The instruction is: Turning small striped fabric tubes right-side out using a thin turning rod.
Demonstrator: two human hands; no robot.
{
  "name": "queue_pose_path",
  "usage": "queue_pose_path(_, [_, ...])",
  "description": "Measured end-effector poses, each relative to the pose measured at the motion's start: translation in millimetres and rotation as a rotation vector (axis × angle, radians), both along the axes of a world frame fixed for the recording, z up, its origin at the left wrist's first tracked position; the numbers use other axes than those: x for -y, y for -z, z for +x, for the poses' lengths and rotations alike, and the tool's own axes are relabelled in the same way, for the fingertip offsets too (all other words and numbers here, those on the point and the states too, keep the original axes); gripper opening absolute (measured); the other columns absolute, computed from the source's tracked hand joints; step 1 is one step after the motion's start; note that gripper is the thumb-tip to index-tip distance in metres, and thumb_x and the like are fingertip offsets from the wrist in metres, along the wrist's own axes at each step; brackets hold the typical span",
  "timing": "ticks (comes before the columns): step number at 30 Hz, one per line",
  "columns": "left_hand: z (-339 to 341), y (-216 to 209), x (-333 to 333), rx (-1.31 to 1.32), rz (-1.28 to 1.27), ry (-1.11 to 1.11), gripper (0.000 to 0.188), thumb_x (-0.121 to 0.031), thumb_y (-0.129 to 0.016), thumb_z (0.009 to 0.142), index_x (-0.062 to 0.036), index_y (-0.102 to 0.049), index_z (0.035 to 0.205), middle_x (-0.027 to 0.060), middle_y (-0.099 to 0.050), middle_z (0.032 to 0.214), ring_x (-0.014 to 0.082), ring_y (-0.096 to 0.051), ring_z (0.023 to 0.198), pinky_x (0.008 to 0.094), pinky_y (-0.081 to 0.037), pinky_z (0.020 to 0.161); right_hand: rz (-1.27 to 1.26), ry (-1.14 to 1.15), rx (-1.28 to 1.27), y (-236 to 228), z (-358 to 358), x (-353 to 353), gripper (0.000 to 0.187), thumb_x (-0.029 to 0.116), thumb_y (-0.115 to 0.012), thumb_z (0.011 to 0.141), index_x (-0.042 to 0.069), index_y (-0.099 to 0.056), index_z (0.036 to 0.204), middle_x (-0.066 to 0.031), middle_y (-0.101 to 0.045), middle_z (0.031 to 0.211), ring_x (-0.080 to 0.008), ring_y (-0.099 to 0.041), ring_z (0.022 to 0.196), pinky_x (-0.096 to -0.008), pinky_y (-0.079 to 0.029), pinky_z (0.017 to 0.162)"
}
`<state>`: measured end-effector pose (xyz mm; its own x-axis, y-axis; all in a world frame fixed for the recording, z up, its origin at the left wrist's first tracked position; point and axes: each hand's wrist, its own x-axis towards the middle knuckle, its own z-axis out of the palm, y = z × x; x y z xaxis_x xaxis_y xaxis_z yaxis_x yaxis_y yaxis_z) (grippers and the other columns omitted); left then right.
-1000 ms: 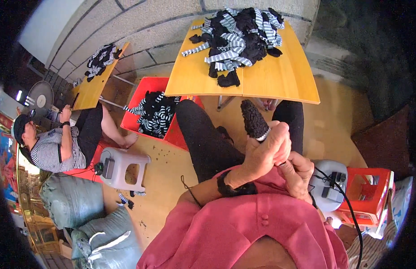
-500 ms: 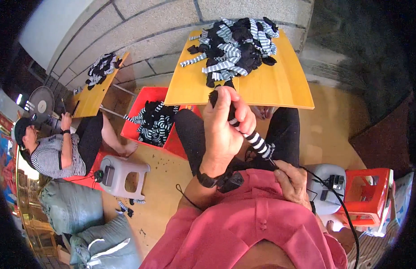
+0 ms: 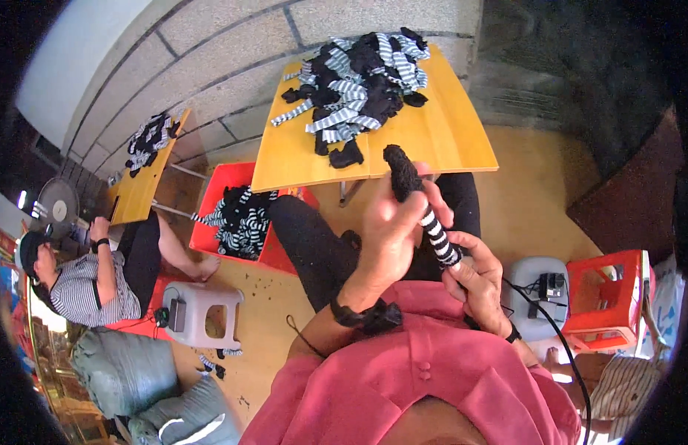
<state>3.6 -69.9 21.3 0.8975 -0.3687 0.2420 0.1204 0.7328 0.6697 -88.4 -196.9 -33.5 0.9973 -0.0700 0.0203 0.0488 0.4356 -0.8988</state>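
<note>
Grey block wall [image 3: 233,44] behind, tan concrete floor [image 3: 529,200] below, two yellow wooden tables [image 3: 448,141] standing on it, daylight across everything.

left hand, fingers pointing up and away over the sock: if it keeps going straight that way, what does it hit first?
Probably the near edge of the yellow table, then the sock pile on it. The left hand grips a striped sock pointing that way. Depth is unclear; it may pass above the tabletop.

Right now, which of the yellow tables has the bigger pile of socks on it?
The near yellow table, right in front of the person, holds the big heap of striped and black socks. The far yellow table, at left beside the seated co-worker, holds a smaller pile.
</note>
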Motion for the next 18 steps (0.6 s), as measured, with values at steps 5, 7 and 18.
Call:
queue_pose_path(5, [12, 5, -21, 0.084, 0.124, 0.025, 0.049, -0.021, -0.061, 0.085, 0.0044, -0.040, 0.122, 0.0166, -0.056, 0.106, 0.0262, -0.060, 0.094, 0.0373, -0.049, 0.085, -0.077, 0.020, -0.055, -2, -6, 9, 0.036, 0.006, -0.053, 0.087, -0.001, -0.045, 0.121, -0.0038, -0.053, 0.058, -0.0062, -0.041, 0.043, -0.0194, -0.027, 0.039])
queue_pose_path(7, [16, 6, -23, 0.111, 0.154, 0.021, 0.051, -0.021, -0.062, 0.085, 0.0050, -0.040, 0.123, 0.0179, -0.055, 0.110, 0.0267, -0.059, 0.096, 0.0377, -0.048, 0.087, -0.059, -0.008, -0.066, -1, -6, 12, 0.036, 0.007, -0.053, 0.087, 0.000, -0.045, 0.121, -0.0043, -0.054, 0.058, -0.0064, -0.041, 0.043, -0.0194, -0.027, 0.039])
queue_pose_path(18, [40, 11, -30, 0.114, -0.087, 0.032, 0.025, -0.022, -0.064, 0.082, -0.0032, -0.056, 0.097, 0.0081, -0.057, 0.083, 0.0235, -0.054, 0.078, 0.0399, -0.043, 0.072, -0.136, -0.103, -0.066, 10, -13, 14, 0.034, 0.009, -0.057, 0.086, -0.002, -0.049, 0.118, -0.0036, -0.056, 0.059, -0.0058, -0.042, 0.044, -0.0193, -0.030, 0.040])
